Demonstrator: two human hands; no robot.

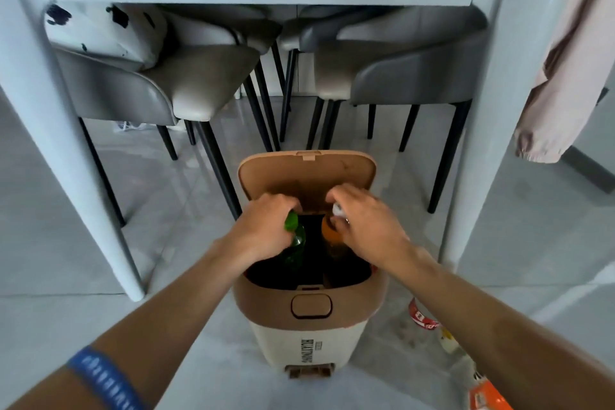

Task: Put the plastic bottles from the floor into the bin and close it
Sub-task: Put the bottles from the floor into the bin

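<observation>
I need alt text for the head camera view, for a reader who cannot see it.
Two bare hands lower bottles into an open bin on the floor: the left hand holds a green bottle, the right hand an orange-capped bottle. More bottles lie on the floor to the right.

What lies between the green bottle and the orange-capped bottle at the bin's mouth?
Nothing. In the head view, only the bin's dark interior shows between the green bottle in the left hand and the orange-capped bottle under the right hand.

bin mouth (346, 280) crowded — green bottle (296, 248), orange-capped bottle (334, 240); raised lid (306, 176) behind.
</observation>
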